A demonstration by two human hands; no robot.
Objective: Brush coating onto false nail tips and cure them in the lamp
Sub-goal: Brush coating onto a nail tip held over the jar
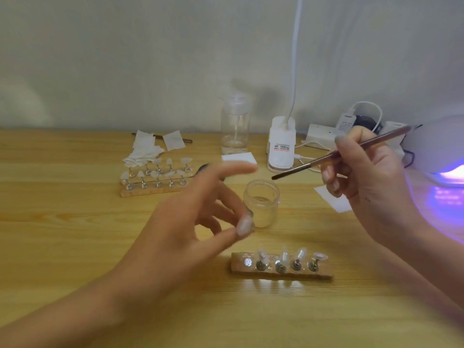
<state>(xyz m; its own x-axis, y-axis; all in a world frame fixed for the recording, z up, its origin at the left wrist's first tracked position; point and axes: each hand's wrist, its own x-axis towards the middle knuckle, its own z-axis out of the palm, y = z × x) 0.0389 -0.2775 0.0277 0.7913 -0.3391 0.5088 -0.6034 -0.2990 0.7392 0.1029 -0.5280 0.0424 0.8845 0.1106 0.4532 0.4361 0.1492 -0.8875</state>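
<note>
My right hand [364, 177] grips a thin brush [326, 156], its tip pointing left above an open clear jar [261, 202]. My left hand [190, 222] hovers left of the jar with its fingers spread. Its thumb and one finger pinch what looks like a small nail tip stand [247, 219], which is blurred. In front of both hands lies a wooden holder [281, 270] with several clear nail tips on metal stands; its leftmost spot is bare. The curing lamp [447, 146] glows purple at the right edge.
A second wooden holder [155, 184] with several nail tips sits at the back left, behind it loose wipes [144, 149]. A clear pump bottle [235, 126], a white bottle [280, 146], a power strip [324, 136] with cables and white pads [334, 199] stand around the jar.
</note>
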